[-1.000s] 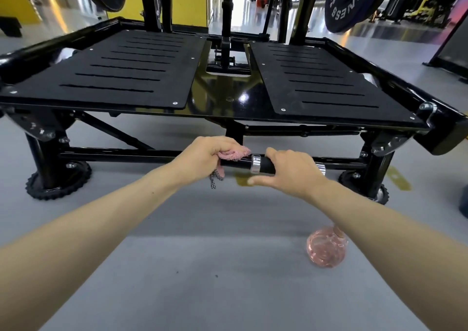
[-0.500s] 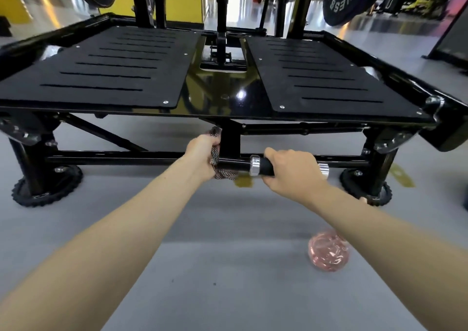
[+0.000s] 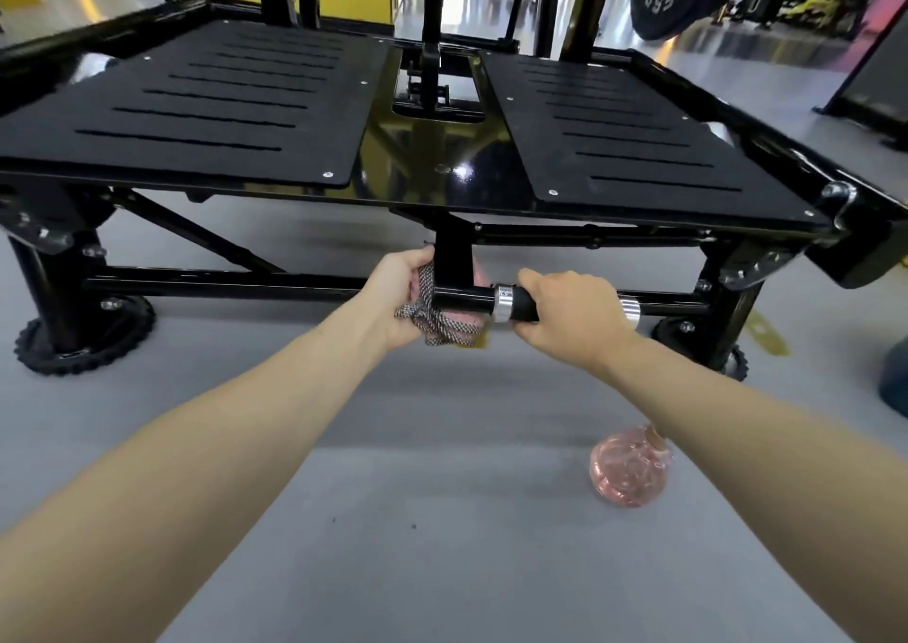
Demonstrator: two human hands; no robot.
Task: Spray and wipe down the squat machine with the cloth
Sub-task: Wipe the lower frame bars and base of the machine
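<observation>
Head view: in the last 1 second your left hand [image 3: 400, 293] has slid the cloth [image 3: 442, 320] away from the silver collar [image 3: 503, 303] and along the bar to the short vertical post [image 3: 453, 259] under the squat machine [image 3: 221, 101]. That suggests the bar section is done and you are now wiping the joint. Your left fingers are curled around the bunched cloth, pressing it against the post and bar, with a loose end hanging below. Your right hand [image 3: 572, 318] has stayed wrapped tight around the black grip [image 3: 521, 304], steadying it. The pink spray bottle [image 3: 629, 470] lies on the floor [image 3: 442, 544] under your right forearm, untouched.
</observation>
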